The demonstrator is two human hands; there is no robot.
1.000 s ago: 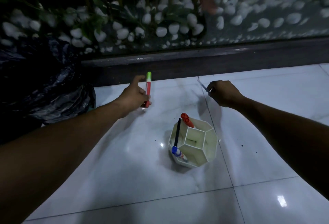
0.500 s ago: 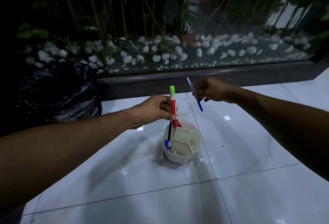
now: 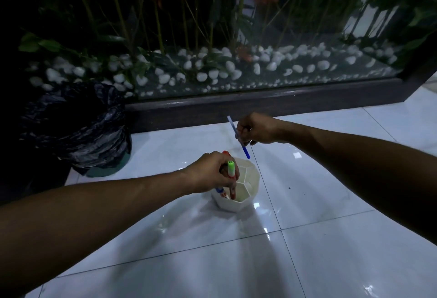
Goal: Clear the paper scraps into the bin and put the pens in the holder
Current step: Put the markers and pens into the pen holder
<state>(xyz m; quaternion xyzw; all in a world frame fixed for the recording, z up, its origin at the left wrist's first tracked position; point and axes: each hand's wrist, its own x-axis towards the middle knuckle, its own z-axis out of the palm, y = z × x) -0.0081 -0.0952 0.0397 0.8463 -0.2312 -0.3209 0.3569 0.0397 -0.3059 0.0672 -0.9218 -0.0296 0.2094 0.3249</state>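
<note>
Left hand (image 3: 208, 172) fingers pinch a red marker (image 3: 232, 180) standing in the holder (image 3: 250, 193); right hand (image 3: 256, 129) fingers pinch a blue pen (image 3: 238, 138) above it.

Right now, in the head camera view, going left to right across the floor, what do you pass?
Bin lined with a black bag → left hand gripping the green-capped red marker → white pen holder → right hand, which holds the blue pen.

red marker (image 3: 232, 180) upright in white holder (image 3: 248, 199) | blue pen (image 3: 238, 137) tilted above, seemingly apart
</note>
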